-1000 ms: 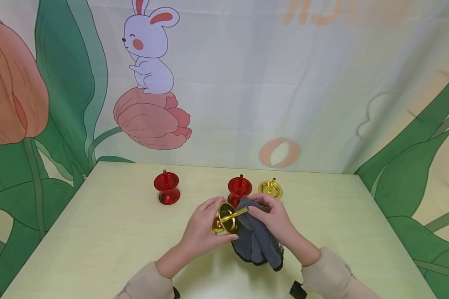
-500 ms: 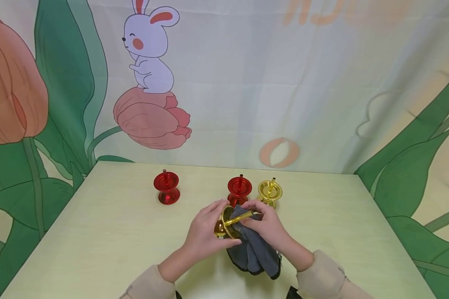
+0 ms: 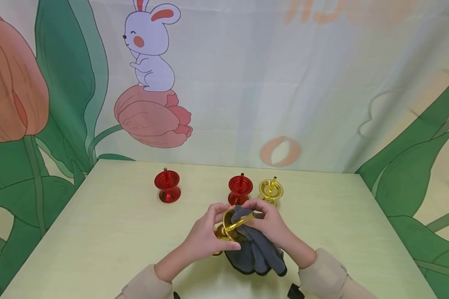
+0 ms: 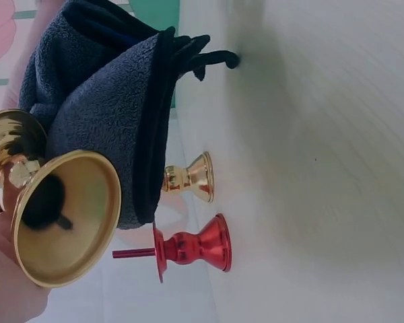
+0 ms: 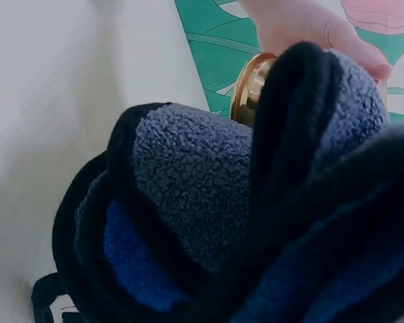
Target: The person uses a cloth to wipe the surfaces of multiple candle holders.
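Observation:
My left hand grips a gold candle holder, tilted so its dish and central spike lean to the right. In the left wrist view its hollow flared base faces the camera. A dark grey cloth with black edging is bunched in my right hand, fingers and thumb pinching it against the dish beside the spike. Folds of the cloth hang down below both hands. In the right wrist view the cloth covers most of the holder, and the left hand shows behind it.
On the pale table stand a red candle holder at the back left, another red one just beyond the hands, and a gold one to its right. A printed curtain hangs behind the table's back edge.
Both hands have come slightly nearer the person with the gold holder and cloth. The cloth has shifted into the holder's dish, and the holder's tilt has changed a little. The standing holders stay put.

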`<action>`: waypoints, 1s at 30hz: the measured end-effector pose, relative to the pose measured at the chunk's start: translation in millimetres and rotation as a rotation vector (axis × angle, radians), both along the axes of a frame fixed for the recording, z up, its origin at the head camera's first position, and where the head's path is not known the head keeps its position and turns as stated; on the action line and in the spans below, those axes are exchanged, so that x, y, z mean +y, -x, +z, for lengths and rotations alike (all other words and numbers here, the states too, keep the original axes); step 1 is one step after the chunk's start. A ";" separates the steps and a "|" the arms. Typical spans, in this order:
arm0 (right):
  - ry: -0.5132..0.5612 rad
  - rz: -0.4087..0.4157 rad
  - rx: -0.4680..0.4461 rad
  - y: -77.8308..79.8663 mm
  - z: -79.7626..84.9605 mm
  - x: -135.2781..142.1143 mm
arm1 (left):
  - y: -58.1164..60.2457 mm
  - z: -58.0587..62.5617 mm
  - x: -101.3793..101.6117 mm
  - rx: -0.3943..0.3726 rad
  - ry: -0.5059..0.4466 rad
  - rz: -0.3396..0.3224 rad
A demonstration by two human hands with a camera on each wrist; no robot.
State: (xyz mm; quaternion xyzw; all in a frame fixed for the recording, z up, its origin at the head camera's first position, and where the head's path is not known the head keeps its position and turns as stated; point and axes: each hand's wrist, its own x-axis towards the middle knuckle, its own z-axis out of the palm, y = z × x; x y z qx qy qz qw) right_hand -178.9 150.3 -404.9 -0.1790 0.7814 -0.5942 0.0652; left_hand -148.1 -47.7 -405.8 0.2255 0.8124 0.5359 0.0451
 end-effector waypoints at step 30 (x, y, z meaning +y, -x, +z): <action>0.180 0.008 -0.138 -0.4 6.7 1.4 | 5.4 -4.6 -3.0 -0.048 -0.112 0.019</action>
